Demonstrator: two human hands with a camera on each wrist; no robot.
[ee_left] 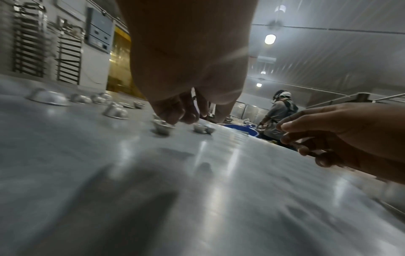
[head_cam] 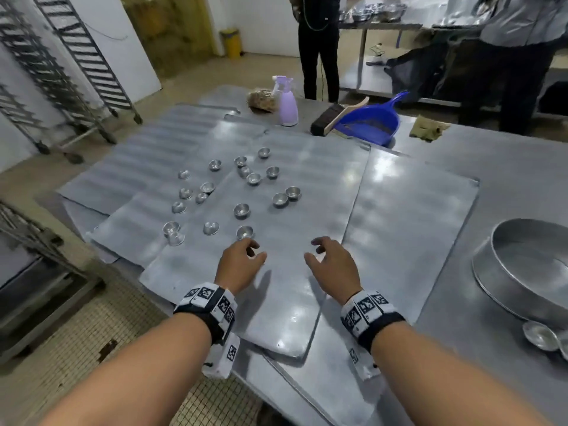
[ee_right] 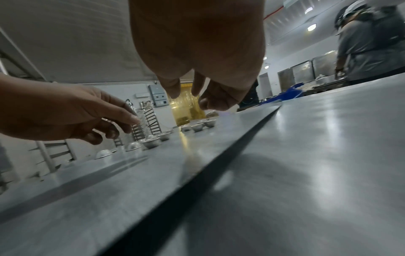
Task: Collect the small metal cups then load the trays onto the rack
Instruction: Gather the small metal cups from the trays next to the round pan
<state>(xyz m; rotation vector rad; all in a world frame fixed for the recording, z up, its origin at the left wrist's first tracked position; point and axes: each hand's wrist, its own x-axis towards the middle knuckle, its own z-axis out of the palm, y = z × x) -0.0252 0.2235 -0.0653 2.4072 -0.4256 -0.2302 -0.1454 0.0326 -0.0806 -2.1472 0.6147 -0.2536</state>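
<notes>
At the far edge of the tabletop (head_cam: 507,186) stand a lilac spray bottle (head_cam: 287,103) and a bag of brown bits (head_cam: 261,99) — touching. Beside them a blue dustpan (head_cam: 370,119) holds a brush (head_cam: 330,115); a tan cloth (head_cam: 428,128) lies further right. A large round metal pan (head_cam: 528,265) sits at the right edge — two people (head_cam: 319,44) stand beyond.

Left hand (head_cam: 238,263) and right hand (head_cam: 333,265) reach forward, fingers (head_cam: 319,242) loosely curled.

Commercial bakery kitchen, tray racks (head_cam: 76,56), steel worktable (head_cam: 507,186)
</notes>
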